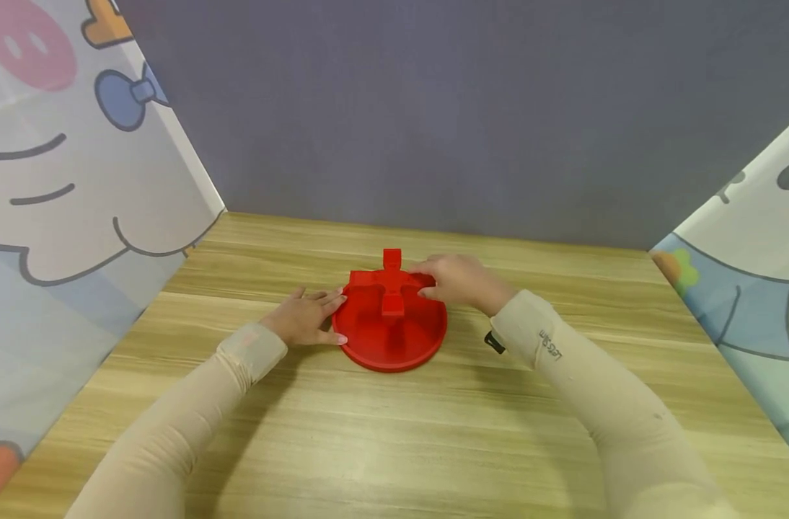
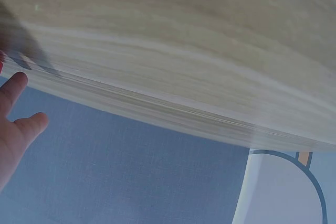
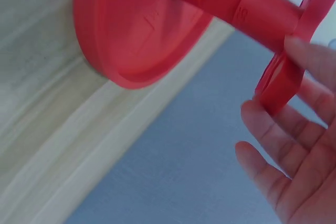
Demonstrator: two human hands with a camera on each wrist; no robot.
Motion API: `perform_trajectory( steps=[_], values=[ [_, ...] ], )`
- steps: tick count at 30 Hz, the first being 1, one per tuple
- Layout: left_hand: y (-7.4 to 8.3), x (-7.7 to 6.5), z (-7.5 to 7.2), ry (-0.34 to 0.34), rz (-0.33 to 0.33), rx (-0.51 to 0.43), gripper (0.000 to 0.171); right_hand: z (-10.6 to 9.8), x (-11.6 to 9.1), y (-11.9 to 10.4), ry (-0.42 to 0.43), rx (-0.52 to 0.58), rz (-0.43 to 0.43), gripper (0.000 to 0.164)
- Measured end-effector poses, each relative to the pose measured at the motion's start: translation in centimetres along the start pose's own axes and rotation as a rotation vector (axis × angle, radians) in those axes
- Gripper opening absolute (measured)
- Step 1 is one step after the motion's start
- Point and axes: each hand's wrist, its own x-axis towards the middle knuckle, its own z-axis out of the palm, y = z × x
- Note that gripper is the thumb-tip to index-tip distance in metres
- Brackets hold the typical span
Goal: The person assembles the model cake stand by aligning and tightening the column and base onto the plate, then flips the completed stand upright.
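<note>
A red plastic stand [image 1: 392,283] has a round, rimmed base [image 1: 388,346], a short post and a cross-shaped top with several arms. With fingers spread, my left hand [image 1: 306,318] rests at the left rim of the base. On the other side, my right hand [image 1: 464,281] pinches one arm of the cross. The right wrist view shows the thumb against the arm [image 3: 283,85] with fingers around its end, while the post [image 3: 231,3] rises from the base. Only a few left fingers [image 2: 32,125] show in the left wrist view.
The stand is on a wood-grain table [image 1: 342,440]. Behind it rises a grey-blue panel [image 1: 420,115]. Cartoon-printed sheets [image 1: 96,180] close off the left and right sides. A small black strap end [image 1: 495,342] hangs from the right wrist.
</note>
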Motion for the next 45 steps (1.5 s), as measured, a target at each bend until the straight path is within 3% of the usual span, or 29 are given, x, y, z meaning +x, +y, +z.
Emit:
perform_trajectory(
  steps=[7,12,22,28,38,42,45],
  values=[
    [0.1,-0.3,-0.1,0.01,0.0,-0.015,0.09,0.3,-0.9,0.0,0.08,0.152,0.032,0.046],
    [0.2,-0.1,-0.1,0.003,-0.003,-0.013,0.091,1.3,-1.0,0.1,0.125,0.192,0.089,0.049],
    [0.2,-0.1,-0.2,-0.003,-0.01,-0.015,0.09,3.6,-0.6,-0.3,0.278,0.275,0.084,0.045],
    [0.5,0.0,-0.3,-0.016,-0.011,0.029,0.09,3.4,-0.5,-1.1,0.279,0.313,0.179,0.043],
    [0.7,0.3,-0.8,0.035,0.023,0.12,0.087,2.8,-0.3,-2.0,0.253,0.237,0.291,0.036],
    [0.7,0.3,-0.5,0.034,0.039,0.14,0.087,2.4,-0.3,-1.7,0.229,0.224,0.269,0.037],
    [0.7,0.5,-0.4,0.004,0.032,0.165,0.089,1.9,-0.6,-1.0,0.176,0.255,0.222,0.05]
  ],
)
